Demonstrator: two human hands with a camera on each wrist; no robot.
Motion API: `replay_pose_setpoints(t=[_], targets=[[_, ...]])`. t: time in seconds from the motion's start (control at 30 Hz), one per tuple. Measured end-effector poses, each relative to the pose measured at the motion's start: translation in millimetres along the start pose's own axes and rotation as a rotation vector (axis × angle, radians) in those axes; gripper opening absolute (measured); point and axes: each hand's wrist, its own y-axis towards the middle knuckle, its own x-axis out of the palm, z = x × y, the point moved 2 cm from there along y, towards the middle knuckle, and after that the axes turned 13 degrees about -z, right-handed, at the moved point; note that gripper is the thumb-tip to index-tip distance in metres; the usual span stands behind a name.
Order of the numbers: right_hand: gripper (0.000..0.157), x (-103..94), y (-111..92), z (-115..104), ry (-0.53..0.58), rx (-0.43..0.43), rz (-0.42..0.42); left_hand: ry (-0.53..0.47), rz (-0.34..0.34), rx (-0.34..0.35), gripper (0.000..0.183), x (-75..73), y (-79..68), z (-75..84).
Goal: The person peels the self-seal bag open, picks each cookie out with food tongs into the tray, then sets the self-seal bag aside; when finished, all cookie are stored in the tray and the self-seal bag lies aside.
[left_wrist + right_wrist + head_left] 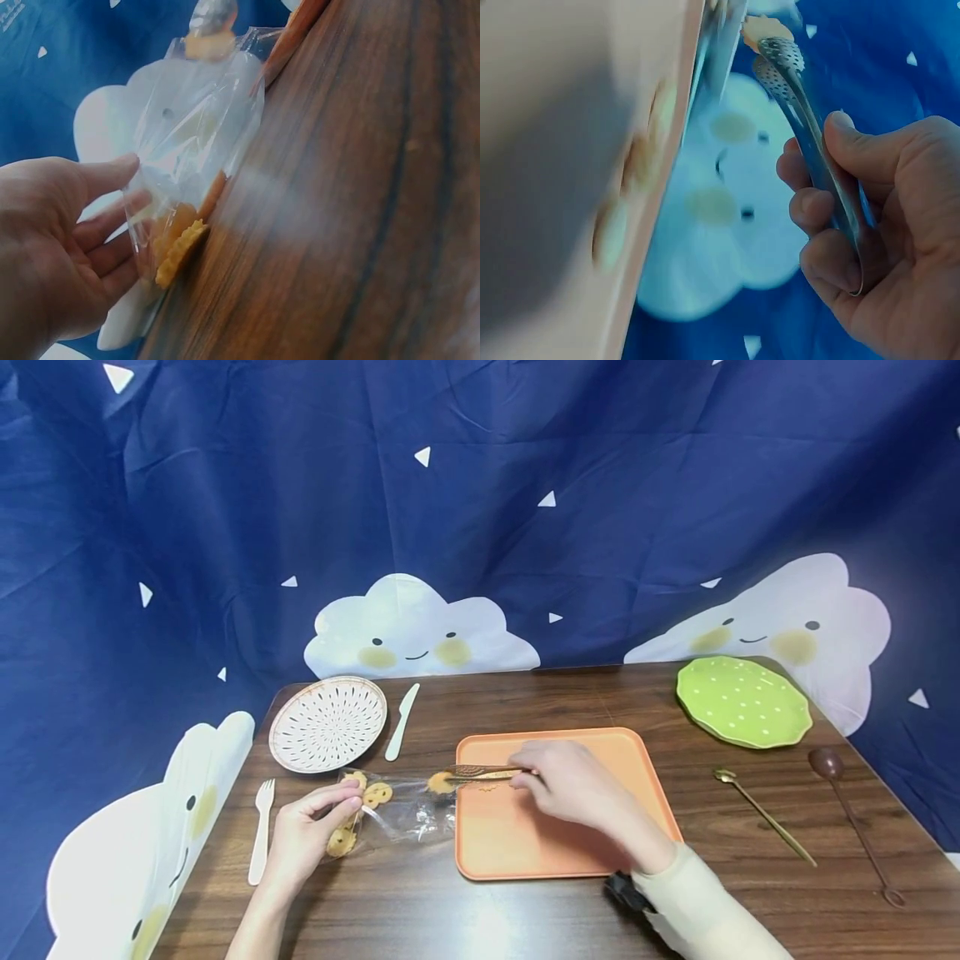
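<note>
My left hand (307, 831) pinches the edge of a clear plastic bag (423, 814) between thumb and fingers. Several yellow round cookies (377, 794) lie at the bag's left end. In my right hand (566, 781) are gold metal tongs (825, 172), gripped along their arms. A single cookie (767, 31) sits between the perforated tips, at the mouth of the bag in the head view. Under the right hand lies an orange tray (540, 852). The right wrist view shows several blurred pieces (637, 163) on that tray, partly hidden in the head view.
A white patterned plate (327, 724), a pale knife (402, 722) and a white fork (262, 831) occupy the left side. To the right are a green dotted plate (742, 702), a thin gold spoon (772, 821) and a brown ladle (855, 822). A blue curtain (480, 510) hangs behind.
</note>
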Motion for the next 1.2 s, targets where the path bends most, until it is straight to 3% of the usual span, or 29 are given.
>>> replay_pose_setpoints(t=[0.23, 0.5, 0.67, 1.0, 1.2], targets=[[0.015, -30.4, -51.1, 50.1, -0.104, 0.096, 0.055, 0.004, 0.003, -0.006, 0.018, -0.9, 1.8, 1.0], [0.02, -63.6, -93.0, 97.1, -0.049, 0.245, -0.05, 0.008, -0.006, 0.01, 0.018, 0.4, 4.4, 3.4], [0.019, -66.9, -98.0, 107.6, -0.044, 0.287, -0.106, 0.014, -0.003, -0.001, 0.017, -1.0, 3.2, 3.9], [0.02, -54.8, -92.9, 117.5, -0.125, 0.298, -0.097, 0.011, -0.01, -0.005, 0.015, -1.7, 2.5, 2.7], [0.021, -55.3, -93.6, 117.1, -0.109, 0.286, -0.105, 0.014, -0.011, -0.007, 0.016, -1.9, 1.9, 3.5]])
